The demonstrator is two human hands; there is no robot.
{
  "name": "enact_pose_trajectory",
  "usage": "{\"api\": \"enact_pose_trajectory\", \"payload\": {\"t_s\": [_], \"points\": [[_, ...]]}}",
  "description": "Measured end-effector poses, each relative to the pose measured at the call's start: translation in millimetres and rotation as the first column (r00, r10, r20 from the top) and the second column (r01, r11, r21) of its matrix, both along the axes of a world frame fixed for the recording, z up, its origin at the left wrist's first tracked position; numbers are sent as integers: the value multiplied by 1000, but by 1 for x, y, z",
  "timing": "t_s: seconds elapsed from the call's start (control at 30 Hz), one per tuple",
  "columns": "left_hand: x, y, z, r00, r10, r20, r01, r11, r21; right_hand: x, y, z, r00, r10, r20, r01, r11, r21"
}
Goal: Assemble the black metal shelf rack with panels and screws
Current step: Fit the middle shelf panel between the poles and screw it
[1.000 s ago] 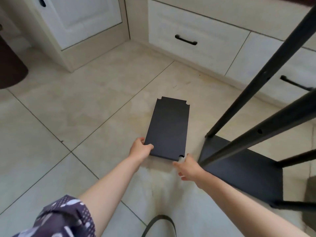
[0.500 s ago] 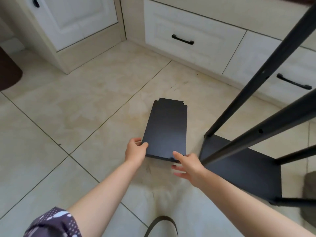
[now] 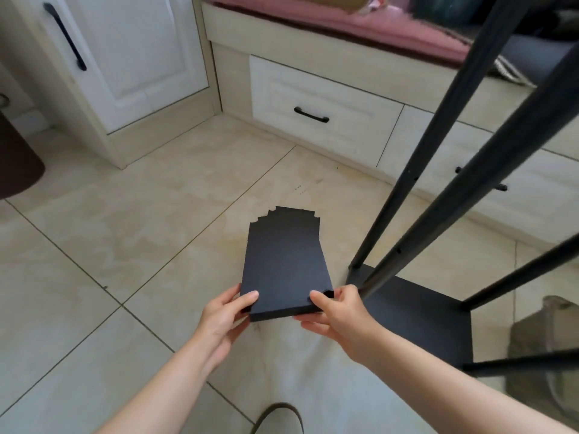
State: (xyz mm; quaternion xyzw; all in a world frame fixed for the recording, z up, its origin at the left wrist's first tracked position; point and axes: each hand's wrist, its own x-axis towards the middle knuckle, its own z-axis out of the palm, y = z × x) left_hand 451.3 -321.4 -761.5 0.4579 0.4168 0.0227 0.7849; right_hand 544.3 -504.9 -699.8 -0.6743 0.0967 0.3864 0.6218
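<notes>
Head view, centre of frame: flat black rectangular metal shelf panel (image 3: pixel 283 264) with notched corners, near end raised off the tiled floor (image 3: pixel 94 261). Left hand (image 3: pixel 224 314) and right hand (image 3: pixel 336 310) pinch its near corners, likely to carry it level to the black metal rack frame (image 3: pixel 438 170) at right.

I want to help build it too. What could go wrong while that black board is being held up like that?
Both hands, left hand and right hand, hold the black panel only at its near corners, so the far end might dip or slip. Swinging it right could knock the rack's slanted posts. Its notched corners might pinch fingers.
</notes>
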Motion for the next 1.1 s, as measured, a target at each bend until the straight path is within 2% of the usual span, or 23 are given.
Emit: {"api": "enact_pose_trajectory", "payload": {"t_s": [0.07,0.2,0.37,0.63,0.87,1.1], "points": [[-8,0,14,999,-6,38,8,999,-38,-2,-7,23,999,45,14,-45,999,-2],[-9,5,58,994,89,66,-84,994,-69,-10,-18,72,991,131,33,-131,991,-1],[-10,10,141,985,93,145,-86,995,-55,-24,-32,139,986,160,55,-165,980,107],[-10,-6,275,944,24,330,-50,996,70,-38,-65,249,972,47,229,-118,945,306],[1,-43,369,882,21,471,-64,995,74,-40,-95,335,936,-53,349,-106,901,421],[7,-66,428,794,50,606,-92,995,37,-45,-119,386,934,-143,327,-54,849,525]]}}
